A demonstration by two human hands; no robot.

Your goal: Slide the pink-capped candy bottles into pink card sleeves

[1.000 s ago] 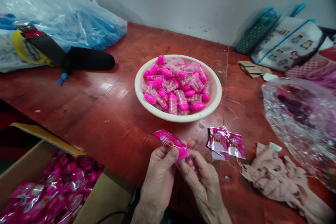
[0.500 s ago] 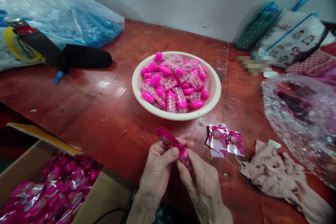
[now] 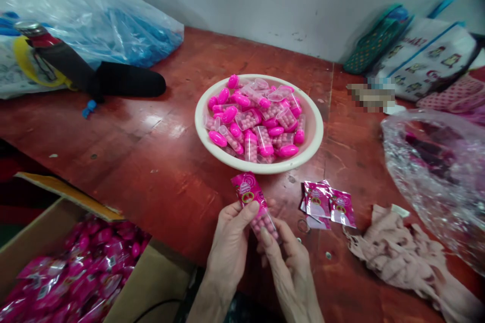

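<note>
In front of the bowl, my left hand point(image 3: 234, 232) pinches a shiny pink printed packet point(image 3: 248, 191) under its thumb. A clear container of pink beads point(image 3: 264, 224) sticks out from the packet's lower end. My right hand point(image 3: 285, 255) is closed around the container's lower end, thumb on its front. The container's cap end is hidden by the packet and my left thumb. Just beyond my hands stands a cream bowl point(image 3: 202, 133) full of similar bead containers point(image 3: 250, 120) with bright pink caps. Several flat pink packets point(image 3: 319, 201) lie right of my hands.
An open cardboard box point(image 3: 166, 267) of filled pink packets point(image 3: 71, 272) sits lower left. A crumpled beige cloth point(image 3: 401, 247) and a clear plastic bag point(image 3: 428, 171) lie right. At the back are a black-sleeved item point(image 3: 129, 79), a blue-filled plastic bag point(image 3: 140, 35) and a printed bag point(image 3: 428, 60).
The packet and bead container have turned so their broad faces show to me. My right thumb has shifted onto the container's front. The view has moved slightly.
</note>
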